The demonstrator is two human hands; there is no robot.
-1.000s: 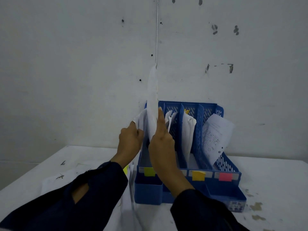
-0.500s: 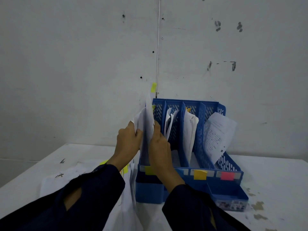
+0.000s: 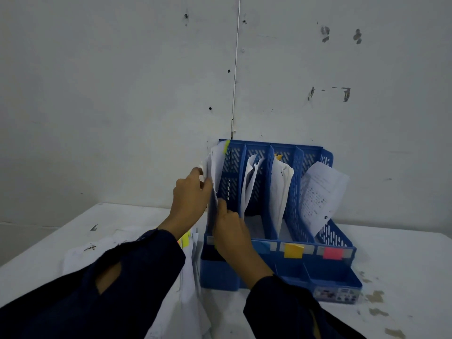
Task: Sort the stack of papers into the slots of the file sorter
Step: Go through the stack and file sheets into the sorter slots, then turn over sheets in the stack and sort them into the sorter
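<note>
Papers (image 3: pixel 216 167) in the sorter's (image 3: pixel 281 270) leftmost of four slots (yellow-tabbed): left hand (image 3: pixel 189 194) and right hand (image 3: pixel 231 228) both pinch them.

Printed sheet (image 3: pixel 320 192) in the sorter's right slot: text too blurred to read.
Front sticker (image 3: pixel 336 294): illegible.

One head-worn wide-angle view looks forward and slightly down, close over the table (image 3: pixel 403 253), facing the wall (image 3: pixel 122 94).
</note>
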